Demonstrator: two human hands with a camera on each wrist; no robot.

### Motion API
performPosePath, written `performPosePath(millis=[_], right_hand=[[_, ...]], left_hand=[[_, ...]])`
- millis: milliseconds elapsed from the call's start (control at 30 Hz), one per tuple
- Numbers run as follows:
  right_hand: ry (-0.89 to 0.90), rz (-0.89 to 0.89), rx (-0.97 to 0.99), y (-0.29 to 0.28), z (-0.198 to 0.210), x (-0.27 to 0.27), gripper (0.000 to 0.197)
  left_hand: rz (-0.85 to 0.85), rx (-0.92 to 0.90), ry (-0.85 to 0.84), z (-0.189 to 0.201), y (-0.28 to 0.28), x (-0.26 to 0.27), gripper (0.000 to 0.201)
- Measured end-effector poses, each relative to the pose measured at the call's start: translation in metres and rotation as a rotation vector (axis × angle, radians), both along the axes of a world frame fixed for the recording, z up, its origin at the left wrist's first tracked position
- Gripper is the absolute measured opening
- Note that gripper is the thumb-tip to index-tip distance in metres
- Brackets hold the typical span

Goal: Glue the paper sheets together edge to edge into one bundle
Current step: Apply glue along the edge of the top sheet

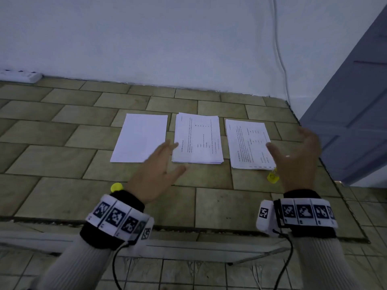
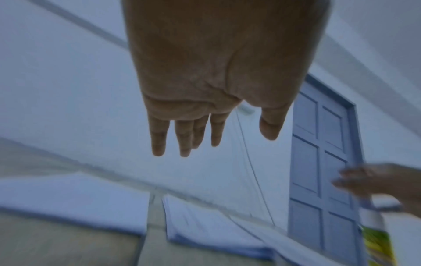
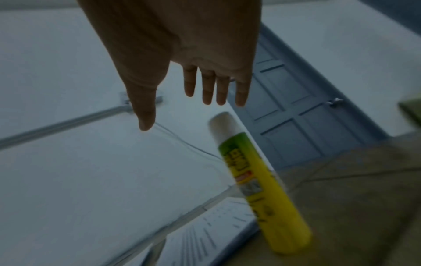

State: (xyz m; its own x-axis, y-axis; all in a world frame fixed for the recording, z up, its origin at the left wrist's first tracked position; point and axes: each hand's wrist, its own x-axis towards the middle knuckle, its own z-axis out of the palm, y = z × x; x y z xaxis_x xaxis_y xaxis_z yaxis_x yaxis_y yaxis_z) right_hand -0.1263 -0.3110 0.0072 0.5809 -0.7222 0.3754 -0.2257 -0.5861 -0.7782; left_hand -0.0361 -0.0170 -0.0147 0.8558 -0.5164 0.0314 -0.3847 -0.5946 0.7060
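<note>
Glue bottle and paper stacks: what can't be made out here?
- Glue bottle: label blurred in right wrist view; mostly hidden behind the right hand in head view.
- Printed text on the middle stack and right stack: too small to read.
- Yellow round thing: partly hidden by the left wrist.

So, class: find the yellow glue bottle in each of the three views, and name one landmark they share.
Head: glue bottle by the near corner of the right paper stack, partly behind the right hand.
Left wrist: bottom right edge, blurred.
Right wrist: lower centre-right, standing.
Shared landmark: the blue panelled door.
</note>
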Motion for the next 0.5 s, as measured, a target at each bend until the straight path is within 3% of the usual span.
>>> performPosePath(millis=[133, 333, 500], right_hand=[[0.144, -0.087, 0.233, -0.013, -0.013, -0.010, 0.080], [0.249, -0.072, 0.219, -0.010, -0.043, -0.020, 0.050], [0.280, -0.068, 0.200, -0.013, -0.049, -0.018, 0.032]], left_hand=[[0.133, 0.208, -0.051, 0.009, 0.004, 0.041, 0.071], [0.300, 0.702, 0.047, -0.027, 0.010, 0.096, 0.075], [0.266, 0.789, 0.090, -0.040, 0.013, 0.106, 0.070]])
